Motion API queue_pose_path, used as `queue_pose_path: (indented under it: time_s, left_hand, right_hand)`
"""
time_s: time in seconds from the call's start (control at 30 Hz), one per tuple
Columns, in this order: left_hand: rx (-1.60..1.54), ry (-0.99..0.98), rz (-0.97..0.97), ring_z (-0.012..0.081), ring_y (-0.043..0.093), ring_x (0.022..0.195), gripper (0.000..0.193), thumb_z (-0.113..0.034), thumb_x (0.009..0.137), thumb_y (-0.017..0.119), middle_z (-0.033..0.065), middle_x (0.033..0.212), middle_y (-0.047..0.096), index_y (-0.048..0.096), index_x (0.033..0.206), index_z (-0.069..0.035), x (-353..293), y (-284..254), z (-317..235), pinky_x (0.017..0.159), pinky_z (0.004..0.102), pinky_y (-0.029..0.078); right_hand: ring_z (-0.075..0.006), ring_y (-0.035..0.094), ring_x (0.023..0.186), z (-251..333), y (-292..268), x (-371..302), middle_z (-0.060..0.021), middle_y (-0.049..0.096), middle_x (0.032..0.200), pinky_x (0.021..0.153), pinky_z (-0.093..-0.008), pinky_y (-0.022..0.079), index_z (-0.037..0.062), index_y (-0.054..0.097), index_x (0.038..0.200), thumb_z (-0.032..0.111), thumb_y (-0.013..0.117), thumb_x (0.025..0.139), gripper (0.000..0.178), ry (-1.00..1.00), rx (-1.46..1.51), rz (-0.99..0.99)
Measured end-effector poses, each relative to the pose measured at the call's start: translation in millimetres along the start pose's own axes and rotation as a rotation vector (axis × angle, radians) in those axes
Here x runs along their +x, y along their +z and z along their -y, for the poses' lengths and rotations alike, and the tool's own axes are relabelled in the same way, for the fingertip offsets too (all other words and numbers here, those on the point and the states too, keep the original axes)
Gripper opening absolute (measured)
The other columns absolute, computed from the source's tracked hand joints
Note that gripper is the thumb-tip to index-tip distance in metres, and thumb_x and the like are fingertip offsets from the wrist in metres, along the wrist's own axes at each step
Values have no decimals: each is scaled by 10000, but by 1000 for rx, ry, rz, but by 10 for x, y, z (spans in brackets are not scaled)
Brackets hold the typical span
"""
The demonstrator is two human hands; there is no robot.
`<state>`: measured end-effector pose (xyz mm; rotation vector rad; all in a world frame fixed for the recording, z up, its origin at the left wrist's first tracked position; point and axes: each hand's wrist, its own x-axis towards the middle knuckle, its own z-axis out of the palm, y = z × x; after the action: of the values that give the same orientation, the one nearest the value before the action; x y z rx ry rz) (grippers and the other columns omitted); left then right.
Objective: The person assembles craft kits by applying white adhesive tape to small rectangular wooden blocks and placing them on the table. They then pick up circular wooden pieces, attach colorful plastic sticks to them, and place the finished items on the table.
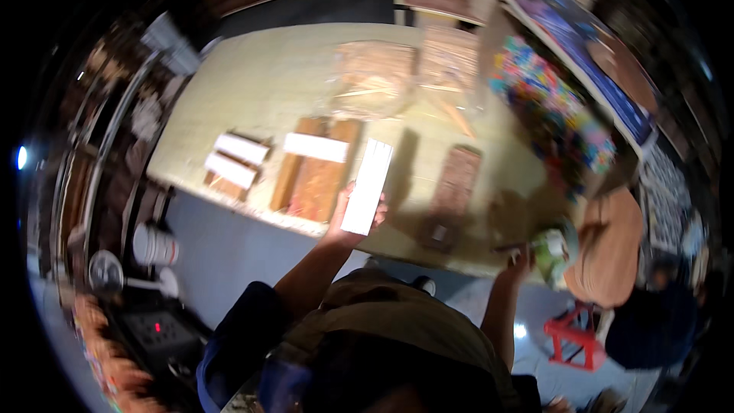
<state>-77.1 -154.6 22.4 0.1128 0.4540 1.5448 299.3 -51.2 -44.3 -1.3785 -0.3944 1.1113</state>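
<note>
Over the table's near edge, my left hand (338, 222) is closed round a long white rectangular strip (368, 187), with fine lines along its upper end. Fingers show on both sides of it. Farther right, my right hand (520, 261) is closed beside a rounded green-and-white container (550, 252). A thin dark piece shows at its fingers, too blurred to name. Left of the white strip lies a brown wooden block (312, 183) with a white band across it. Two more white strips (233, 170) rest on smaller wooden pieces.
On the pale table (252, 61), clear bags of wooden sticks (375, 73) lie at the back. A brown textured block (456, 180) lies right of centre. An open box of colourful small pieces (547, 99) stands at the right. A red stool (573, 336) is on the floor.
</note>
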Motion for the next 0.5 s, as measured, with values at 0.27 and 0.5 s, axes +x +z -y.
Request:
queue_pose_path:
  time_s: [0.27,0.5]
  left_hand:
    - [95,491,-205,241,638,967,431,-344,888,607,128,1060,634,527,1188,-45,-391,-827,-657,815,386,562]
    - [38,559,-97,254,600,1080,382,-195,942,573,106,1167,605,480,1280,-44,-156,-1278,-735,958,382,500]
  right_hand:
    - [-261,516,1123,-190,-490,146,-110,525,1308,901,-411,466,117,480,1320,223,602,878,471,-169,-217,-48]
    - [-281,523,1065,-292,-405,471,-120,559,1191,863,-478,427,118,528,1269,254,659,807,499,-215,-152,78]
